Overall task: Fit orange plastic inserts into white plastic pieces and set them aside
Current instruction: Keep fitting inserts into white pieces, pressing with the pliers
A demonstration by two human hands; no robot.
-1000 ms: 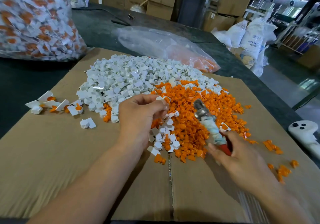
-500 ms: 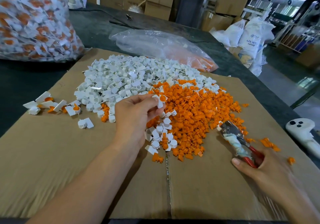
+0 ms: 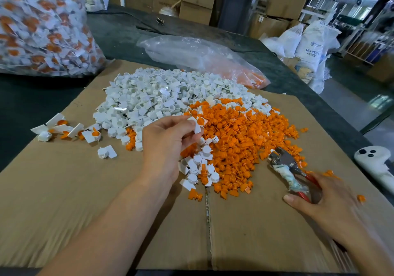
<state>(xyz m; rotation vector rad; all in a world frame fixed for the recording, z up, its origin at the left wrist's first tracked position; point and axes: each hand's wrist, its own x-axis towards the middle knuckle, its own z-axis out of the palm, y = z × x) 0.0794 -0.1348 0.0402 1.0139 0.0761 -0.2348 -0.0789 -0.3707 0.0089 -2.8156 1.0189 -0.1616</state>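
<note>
My left hand (image 3: 168, 141) pinches a white piece with an orange insert in it (image 3: 198, 123), held just above the heaps. A heap of white pieces (image 3: 153, 98) lies at the middle back of the cardboard sheet (image 3: 64, 201); a heap of orange inserts (image 3: 241, 139) lies to its right. Several fitted pieces (image 3: 64, 129) lie in a small group at the left. My right hand (image 3: 322, 201) grips red-handled pliers (image 3: 287, 169) wrapped in cloth, their jaws resting at the right edge of the orange heap.
A large clear bag of fitted pieces (image 3: 40, 26) stands at the back left. A flatter clear bag (image 3: 202, 58) with some orange inserts lies behind the heaps. A white controller (image 3: 375, 160) rests at the right edge. Cardboard boxes and white sacks stand beyond the dark table.
My right hand has swung the pliers from up over the orange heap down to the cardboard at the right. My left hand keeps its hold on the fitted piece.
</note>
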